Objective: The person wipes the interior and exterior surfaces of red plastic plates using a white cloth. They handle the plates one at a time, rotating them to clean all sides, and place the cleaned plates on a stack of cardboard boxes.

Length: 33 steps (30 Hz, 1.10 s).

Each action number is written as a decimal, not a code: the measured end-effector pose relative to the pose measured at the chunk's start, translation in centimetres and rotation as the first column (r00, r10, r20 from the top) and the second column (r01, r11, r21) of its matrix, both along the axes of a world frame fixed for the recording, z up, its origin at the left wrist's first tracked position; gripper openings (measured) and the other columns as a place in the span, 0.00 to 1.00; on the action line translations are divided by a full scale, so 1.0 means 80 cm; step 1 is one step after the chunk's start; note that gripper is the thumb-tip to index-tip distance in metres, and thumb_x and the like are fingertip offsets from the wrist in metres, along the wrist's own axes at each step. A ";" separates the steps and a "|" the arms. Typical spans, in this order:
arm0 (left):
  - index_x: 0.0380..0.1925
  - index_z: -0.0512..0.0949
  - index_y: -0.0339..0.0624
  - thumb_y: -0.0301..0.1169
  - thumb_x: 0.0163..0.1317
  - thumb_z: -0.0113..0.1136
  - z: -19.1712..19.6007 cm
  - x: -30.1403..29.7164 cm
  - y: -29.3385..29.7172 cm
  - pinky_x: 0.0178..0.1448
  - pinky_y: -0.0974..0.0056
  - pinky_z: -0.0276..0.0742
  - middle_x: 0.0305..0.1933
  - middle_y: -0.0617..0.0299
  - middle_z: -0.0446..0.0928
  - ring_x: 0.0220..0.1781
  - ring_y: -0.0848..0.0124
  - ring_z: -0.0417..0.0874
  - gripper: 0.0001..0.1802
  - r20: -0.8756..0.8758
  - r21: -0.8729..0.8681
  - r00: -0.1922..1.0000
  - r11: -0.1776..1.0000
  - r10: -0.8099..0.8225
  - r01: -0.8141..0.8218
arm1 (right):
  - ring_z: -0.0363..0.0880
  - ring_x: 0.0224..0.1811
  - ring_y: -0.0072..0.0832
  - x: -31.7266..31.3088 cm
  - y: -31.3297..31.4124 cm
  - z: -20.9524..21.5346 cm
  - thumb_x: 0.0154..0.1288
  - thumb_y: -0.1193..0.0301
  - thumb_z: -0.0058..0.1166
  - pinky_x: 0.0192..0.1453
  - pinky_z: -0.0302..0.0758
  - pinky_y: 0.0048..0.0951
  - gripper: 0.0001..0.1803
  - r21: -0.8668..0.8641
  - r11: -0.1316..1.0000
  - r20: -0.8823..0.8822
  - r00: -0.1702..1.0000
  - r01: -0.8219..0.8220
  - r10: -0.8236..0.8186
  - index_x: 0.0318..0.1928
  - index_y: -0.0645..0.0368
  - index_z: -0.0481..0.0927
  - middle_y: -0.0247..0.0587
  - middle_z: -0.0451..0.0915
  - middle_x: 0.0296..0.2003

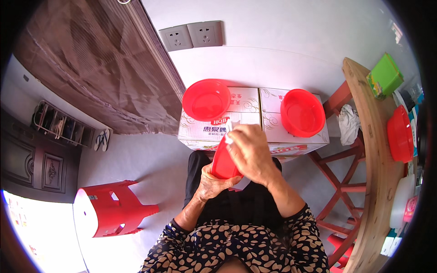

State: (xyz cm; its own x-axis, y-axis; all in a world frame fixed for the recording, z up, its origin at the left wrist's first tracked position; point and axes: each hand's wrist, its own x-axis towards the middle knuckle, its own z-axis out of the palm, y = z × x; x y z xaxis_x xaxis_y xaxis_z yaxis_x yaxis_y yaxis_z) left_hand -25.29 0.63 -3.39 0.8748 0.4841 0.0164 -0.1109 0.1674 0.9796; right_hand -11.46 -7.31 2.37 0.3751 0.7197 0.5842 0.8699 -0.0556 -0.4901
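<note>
My left hand (pixel 210 184) is closed on the near edge of a red plastic bowl (pixel 221 163), which is tipped on its side above my lap. In my right hand (pixel 252 152) a white cloth (pixel 229 126), crumpled and perhaps paper, is pinched against the bowl's upper rim. That hand covers much of the bowl's right side. Beyond my hands two more red bowls rest on cardboard boxes: a round bowl (pixel 205 101) at the left and another bowl (pixel 302 114) at the right.
The white cardboard boxes (pixel 246 98) stand against the wall under grey sockets (pixel 193 35). A red stool (pixel 116 209) is at the left, near slippers (pixel 102 140). Along the right runs a wooden table (pixel 371 191) holding a red bowl (pixel 400 134) and a green box (pixel 385 76).
</note>
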 end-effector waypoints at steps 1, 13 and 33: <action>0.41 0.79 0.38 0.27 0.44 0.75 -0.001 0.001 0.000 0.43 0.71 0.76 0.35 0.68 0.80 0.36 0.82 0.77 0.21 0.030 -0.016 1.000 1.000 0.009 -0.008 | 0.69 0.43 0.38 -0.017 -0.004 0.011 0.54 0.70 0.57 0.46 0.65 0.40 0.14 -0.067 0.998 0.020 1.000 -0.018 0.020 0.41 0.59 0.74 0.41 0.72 0.41; 0.41 0.78 0.36 0.27 0.42 0.76 0.012 -0.001 0.006 0.47 0.69 0.76 0.38 0.65 0.80 0.40 0.80 0.78 0.24 0.037 0.021 0.997 0.998 0.064 -0.065 | 0.70 0.45 0.35 -0.032 -0.003 0.030 0.54 0.74 0.56 0.50 0.65 0.37 0.12 0.006 0.998 0.009 0.998 -0.065 0.065 0.41 0.59 0.76 0.36 0.74 0.42; 0.54 0.70 0.38 0.30 0.43 0.76 -0.009 0.012 0.019 0.57 0.62 0.74 0.52 0.60 0.76 0.52 0.71 0.77 0.36 0.209 -0.298 0.955 0.944 0.211 -0.143 | 0.63 0.62 0.41 -0.035 0.015 -0.022 0.68 0.71 0.45 0.66 0.59 0.39 0.21 0.220 0.966 -0.101 0.982 -0.132 0.157 0.61 0.59 0.70 0.45 0.68 0.59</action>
State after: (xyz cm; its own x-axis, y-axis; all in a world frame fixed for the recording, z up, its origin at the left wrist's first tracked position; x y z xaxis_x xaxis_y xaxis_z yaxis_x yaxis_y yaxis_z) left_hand -24.33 2.19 -4.12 0.7618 0.6456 0.0544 -0.3850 0.3836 0.8394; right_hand -14.22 -6.13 0.63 0.3505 0.6358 0.6877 0.7974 0.1826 -0.5752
